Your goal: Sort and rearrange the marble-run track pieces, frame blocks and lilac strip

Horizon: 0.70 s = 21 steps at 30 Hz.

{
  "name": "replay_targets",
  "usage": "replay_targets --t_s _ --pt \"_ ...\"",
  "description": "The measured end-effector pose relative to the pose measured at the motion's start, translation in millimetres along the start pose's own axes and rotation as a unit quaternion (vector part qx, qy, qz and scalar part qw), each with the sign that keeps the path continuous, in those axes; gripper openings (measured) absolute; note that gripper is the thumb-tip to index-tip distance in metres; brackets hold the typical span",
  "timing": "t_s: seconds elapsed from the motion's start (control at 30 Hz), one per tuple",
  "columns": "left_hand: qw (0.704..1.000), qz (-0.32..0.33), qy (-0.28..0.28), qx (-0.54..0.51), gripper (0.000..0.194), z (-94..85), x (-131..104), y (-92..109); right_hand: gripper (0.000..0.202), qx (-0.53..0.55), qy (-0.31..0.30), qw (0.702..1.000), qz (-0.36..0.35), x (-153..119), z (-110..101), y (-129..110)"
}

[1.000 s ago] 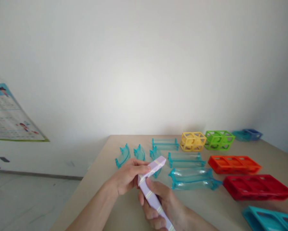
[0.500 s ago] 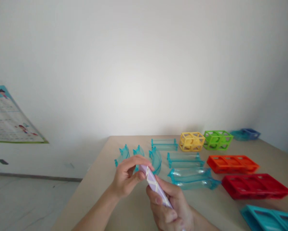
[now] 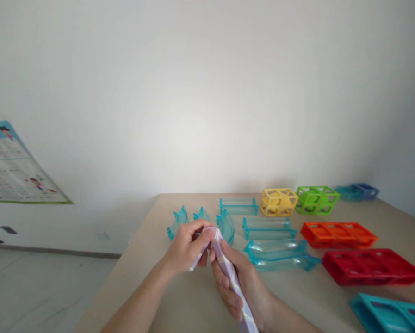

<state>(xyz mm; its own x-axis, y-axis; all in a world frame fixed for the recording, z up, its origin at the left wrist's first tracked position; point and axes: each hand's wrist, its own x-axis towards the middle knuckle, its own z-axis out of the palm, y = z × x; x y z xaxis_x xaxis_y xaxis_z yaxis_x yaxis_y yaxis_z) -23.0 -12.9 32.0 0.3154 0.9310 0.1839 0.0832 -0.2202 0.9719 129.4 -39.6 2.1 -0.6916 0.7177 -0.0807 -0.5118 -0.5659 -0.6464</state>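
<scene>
Both hands hold a long, pale purple strip (image 3: 233, 280) crossed by whitish lines; its material is unclear. It bends sharply at the top, and a short end slants down to the left below my left hand (image 3: 188, 247). My left thumb and fingers pinch it near the bend. My right hand (image 3: 242, 282) wraps round the longer part, which runs down toward me at the lower edge of the view. Just beyond the hands lies a clear blue curved track piece (image 3: 226, 227), partly covered by my fingers.
More clear blue pieces (image 3: 280, 254) lie on the tabletop (image 3: 141, 277). To the right are a yellow frame (image 3: 279, 202), a green frame (image 3: 317, 200), and orange (image 3: 339, 234), red (image 3: 372, 267) and teal (image 3: 394, 314) trays. A wall (image 3: 200, 92) stands behind.
The strip was straight between my hands and is now bent at its top, with one end folded down to the left. My right-hand fingers have shifted along it, and more of its length shows.
</scene>
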Motion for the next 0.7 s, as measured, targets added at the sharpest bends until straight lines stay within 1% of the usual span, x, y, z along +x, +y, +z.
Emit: replay_targets --t_s 0.1,0.2,0.3,0.37,0.43,0.5,0.6,0.67,0.7 --pt "1.000 -0.024 -0.009 -0.005 0.035 1.7 0 2 0.048 -0.079 0.048 0.994 -0.057 1 3 4" --pt "0.996 -0.083 -0.018 -0.033 0.039 2.9 -1 4 0.048 -0.172 0.088 0.975 -0.111 2 3 7" --pt "0.982 -0.177 -0.041 -0.054 0.042 -0.2 0 5 0.048 -0.262 0.143 0.948 -0.111 2 3 9" --pt "0.974 -0.218 -0.041 -0.048 0.043 -4.3 1 5 0.048 -0.297 0.164 0.935 -0.105 1 3 11" --pt "0.977 -0.210 -0.031 -0.022 0.045 -8.7 1 6 0.048 -0.311 0.171 0.929 -0.102 1 4 14" --pt "0.985 -0.172 -0.029 0.015 0.050 -12.4 2 7 0.048 -0.312 0.169 0.930 -0.098 0 5 16" --pt "0.988 -0.132 -0.058 0.053 0.053 -15.7 2 8 0.050 -0.294 0.147 0.942 -0.074 -1 6 17" --pt "0.988 -0.115 -0.081 0.064 0.049 -16.3 2 8 0.051 -0.278 0.135 0.949 -0.063 -2 6 16" --pt "0.989 -0.102 -0.086 0.067 0.046 -16.3 2 8 0.050 -0.268 0.117 0.955 -0.052 -3 5 15"
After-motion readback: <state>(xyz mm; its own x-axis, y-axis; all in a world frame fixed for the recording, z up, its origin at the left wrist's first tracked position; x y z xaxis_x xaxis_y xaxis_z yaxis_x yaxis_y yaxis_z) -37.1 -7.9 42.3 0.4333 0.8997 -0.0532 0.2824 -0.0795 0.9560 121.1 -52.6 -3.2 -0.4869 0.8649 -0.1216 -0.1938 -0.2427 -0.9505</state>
